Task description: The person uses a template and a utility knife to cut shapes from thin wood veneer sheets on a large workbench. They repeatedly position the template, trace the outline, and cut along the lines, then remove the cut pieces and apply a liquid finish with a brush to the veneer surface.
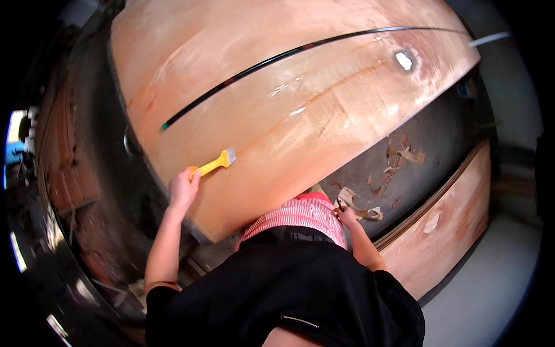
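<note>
My left hand (184,188) is closed round the yellow handle of a scraper (215,163). Its flat grey blade points right, over or against a large reddish-brown wood veneer sheet (277,139); I cannot tell whether it touches. Down by my right hip, next to the red-striped apron (300,217), my right hand (348,217) is closed on a small dark, thin thing (340,204) whose kind does not show. Across the sheet lies a long black rod (277,57) with a green tip.
A ragged hole (404,60) shows at the sheet's far right. Torn veneer scraps (361,208) lie on the dark surface (428,156) to the right. Beyond them is another stack of veneer sheets (445,231). Reddish-brown boards (72,179) stand at the left.
</note>
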Demonstrator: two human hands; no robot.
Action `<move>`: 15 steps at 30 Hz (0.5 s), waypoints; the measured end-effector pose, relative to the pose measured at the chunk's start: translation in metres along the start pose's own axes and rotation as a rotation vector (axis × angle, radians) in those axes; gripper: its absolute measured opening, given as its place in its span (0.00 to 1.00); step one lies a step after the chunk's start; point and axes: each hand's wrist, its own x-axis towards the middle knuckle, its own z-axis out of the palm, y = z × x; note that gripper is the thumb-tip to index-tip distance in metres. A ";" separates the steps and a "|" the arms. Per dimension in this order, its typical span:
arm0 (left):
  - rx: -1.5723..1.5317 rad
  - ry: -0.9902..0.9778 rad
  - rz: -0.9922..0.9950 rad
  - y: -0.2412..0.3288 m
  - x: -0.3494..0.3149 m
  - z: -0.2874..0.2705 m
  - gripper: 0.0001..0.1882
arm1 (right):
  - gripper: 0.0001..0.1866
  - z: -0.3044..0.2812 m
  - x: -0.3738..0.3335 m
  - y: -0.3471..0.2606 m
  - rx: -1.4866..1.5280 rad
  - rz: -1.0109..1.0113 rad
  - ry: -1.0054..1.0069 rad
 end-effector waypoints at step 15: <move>-0.263 0.360 -0.623 -0.267 -0.141 -0.067 0.14 | 0.11 0.029 -0.060 -0.102 -0.392 -0.262 -0.022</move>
